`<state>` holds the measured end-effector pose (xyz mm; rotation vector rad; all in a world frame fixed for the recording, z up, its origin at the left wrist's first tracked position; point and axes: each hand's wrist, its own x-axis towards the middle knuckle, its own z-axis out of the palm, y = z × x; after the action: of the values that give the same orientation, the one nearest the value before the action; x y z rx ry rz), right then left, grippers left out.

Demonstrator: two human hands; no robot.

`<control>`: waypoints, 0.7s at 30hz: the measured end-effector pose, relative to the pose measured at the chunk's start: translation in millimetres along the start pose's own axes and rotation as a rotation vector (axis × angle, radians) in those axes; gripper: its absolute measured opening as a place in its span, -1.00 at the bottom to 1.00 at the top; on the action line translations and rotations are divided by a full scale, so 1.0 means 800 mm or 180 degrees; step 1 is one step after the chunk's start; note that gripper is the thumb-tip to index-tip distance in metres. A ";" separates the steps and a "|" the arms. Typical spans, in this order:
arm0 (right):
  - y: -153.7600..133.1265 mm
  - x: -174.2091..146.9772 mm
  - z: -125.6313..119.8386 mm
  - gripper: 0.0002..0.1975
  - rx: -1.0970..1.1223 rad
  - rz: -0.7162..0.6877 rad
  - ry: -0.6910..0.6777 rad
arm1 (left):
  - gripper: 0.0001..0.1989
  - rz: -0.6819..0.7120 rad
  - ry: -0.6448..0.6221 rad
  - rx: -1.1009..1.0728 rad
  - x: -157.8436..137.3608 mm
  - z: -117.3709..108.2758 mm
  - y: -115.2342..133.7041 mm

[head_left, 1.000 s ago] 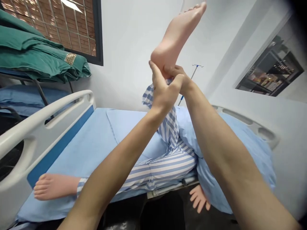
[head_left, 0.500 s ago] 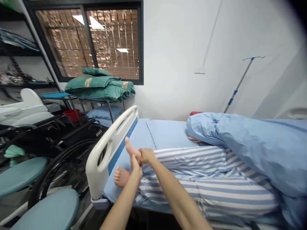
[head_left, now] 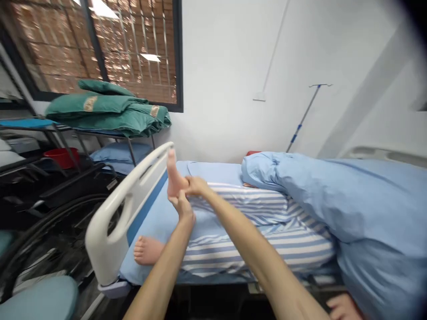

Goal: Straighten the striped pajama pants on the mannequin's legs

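Someone in blue-and-white striped trousers (head_left: 263, 246) lies on the bed, most of the body covered by a light blue quilt (head_left: 333, 186). The far bare foot (head_left: 175, 175) is lifted off the sheet, toes up. My left hand (head_left: 182, 205) is closed around its heel from below. My right hand (head_left: 197, 186) wraps the ankle just beside it, at the trouser cuff. The near foot (head_left: 148, 250) rests on the blue sheet (head_left: 213, 169), close to my left forearm.
A white footboard (head_left: 110, 231) rises at the bed's left end. Beyond it stand a wheelchair (head_left: 76, 226), a teal seat (head_left: 46, 298) and green folded bedding (head_left: 110, 111). An IV pole (head_left: 305, 115) is behind the bed. Part of another hand (head_left: 343, 306) shows at the lower right.
Both my hands have raised the far foot higher, and the leg has lifted from the other one. The view has shifted right; the hand at lower right has come into view.
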<state>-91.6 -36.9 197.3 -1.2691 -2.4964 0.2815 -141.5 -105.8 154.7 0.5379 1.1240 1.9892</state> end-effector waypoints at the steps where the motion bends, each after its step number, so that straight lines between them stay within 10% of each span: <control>1: 0.006 0.000 -0.040 -0.49 0.0338 -0.0132 0.0068 | -0.43 0.0322 -0.0300 -0.0196 -0.010 0.020 0.014; 7: 0.035 -0.071 -0.261 -0.50 0.1678 -0.0459 0.0701 | -0.29 0.1344 -0.2282 -0.0854 -0.091 0.149 0.107; 11: 0.041 -0.124 -0.330 -0.54 0.1677 -0.0282 0.1014 | -0.27 0.1523 -0.2915 -0.1003 -0.129 0.198 0.131; 16: 0.041 -0.106 -0.307 -0.54 0.1667 -0.0351 0.1044 | -0.22 0.1505 -0.2810 -0.0961 -0.117 0.182 0.124; 21: 0.022 -0.033 -0.190 -0.50 0.1349 -0.0407 0.0693 | -0.25 0.1124 -0.2051 -0.0467 -0.057 0.093 0.080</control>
<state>-6.8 -43.8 327.5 -0.9123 -2.1704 0.5721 -90.0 -122.4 248.5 1.2542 0.5026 1.9391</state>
